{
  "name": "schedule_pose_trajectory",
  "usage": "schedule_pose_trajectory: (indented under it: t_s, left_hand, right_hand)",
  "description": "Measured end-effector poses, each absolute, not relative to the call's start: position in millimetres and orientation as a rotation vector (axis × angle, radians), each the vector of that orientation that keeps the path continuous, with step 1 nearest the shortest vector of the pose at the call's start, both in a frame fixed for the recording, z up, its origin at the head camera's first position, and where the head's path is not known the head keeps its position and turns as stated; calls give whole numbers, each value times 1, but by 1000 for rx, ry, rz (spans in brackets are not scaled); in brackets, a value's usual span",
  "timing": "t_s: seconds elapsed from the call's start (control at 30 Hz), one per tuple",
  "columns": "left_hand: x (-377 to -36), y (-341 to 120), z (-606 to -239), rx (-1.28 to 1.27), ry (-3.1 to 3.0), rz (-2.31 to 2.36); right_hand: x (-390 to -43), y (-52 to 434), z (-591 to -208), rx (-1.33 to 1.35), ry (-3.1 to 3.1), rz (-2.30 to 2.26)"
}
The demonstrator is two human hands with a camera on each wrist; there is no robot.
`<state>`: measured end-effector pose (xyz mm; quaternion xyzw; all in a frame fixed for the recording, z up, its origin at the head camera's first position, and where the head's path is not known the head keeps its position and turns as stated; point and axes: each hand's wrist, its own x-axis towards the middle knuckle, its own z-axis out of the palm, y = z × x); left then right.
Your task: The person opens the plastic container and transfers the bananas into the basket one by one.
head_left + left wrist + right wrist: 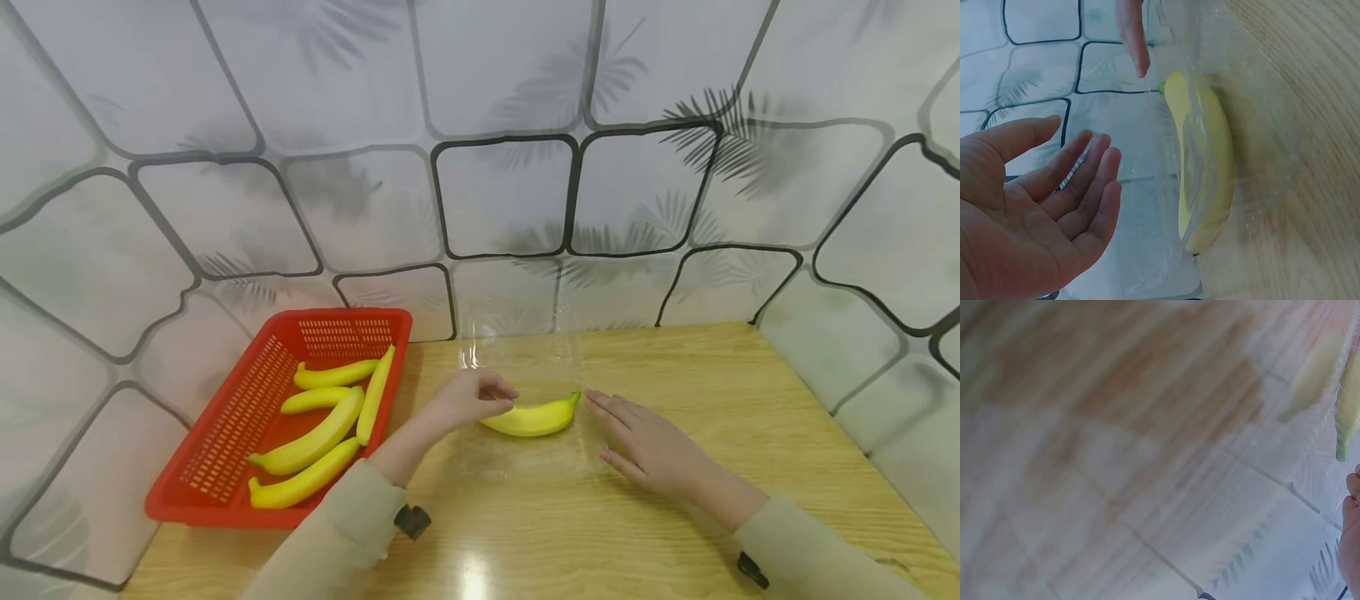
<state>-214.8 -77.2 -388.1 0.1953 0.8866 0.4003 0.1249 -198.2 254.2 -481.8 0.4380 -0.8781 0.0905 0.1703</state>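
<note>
A yellow banana (536,419) with a green stem end lies in a clear plastic box (480,458) on the table. The box's see-through lid (517,337) stands raised at the back, against the wall. Above the banana's left end is my left hand (471,398); the left wrist view shows its fingers (1079,194) loosely bent, apart from the fruit and holding nothing. My right hand (648,442) is at the box's right side, fingers extended near the stem. Whether it touches the plastic, I cannot tell. In the right wrist view only part of that hand (1350,531) shows.
A red plastic basket (217,400) stands to the left with several bananas (315,429) in it, its right side close to my left forearm. The wooden table (705,375) ends at a patterned wall (502,200) at the back and right.
</note>
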Motion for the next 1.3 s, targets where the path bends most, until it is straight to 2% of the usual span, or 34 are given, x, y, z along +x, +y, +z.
schedule_pose_trajectory:
  t_s: [0.37, 0.8, 1.3]
  left_hand:
    - [-215, -60, -402, 595, 2572, 1216]
    - [-224, -56, -432, 492, 2592, 1279]
    - [-228, -58, -442, 427, 2706, 1338]
  right_hand:
    - [-198, 255, -482, 1222, -2507, 233]
    - [-199, 256, -484, 1239, -2503, 254]
    - [-199, 255, -484, 1247, -2483, 243]
